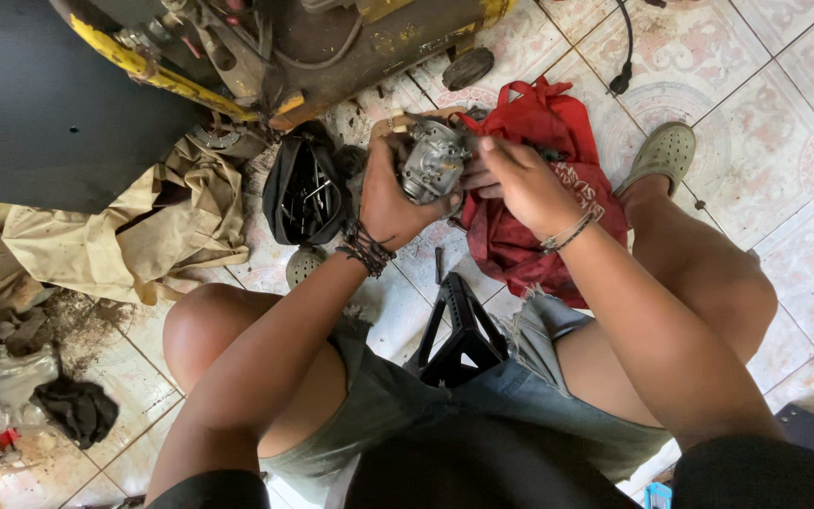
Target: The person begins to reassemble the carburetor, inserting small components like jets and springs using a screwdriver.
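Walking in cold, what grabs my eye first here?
Top centre, a grey metal engine part is held between the left hand and the right hand above the tiled floor. Just behind it lies a red cloth bag, and a rusty yellow machine fills the top edge.

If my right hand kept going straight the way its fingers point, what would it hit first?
The right hand points left, fingertips already on the grey metal carburetor held by the left hand. That comes first; beyond it probably the black bag, though depth is unclear.
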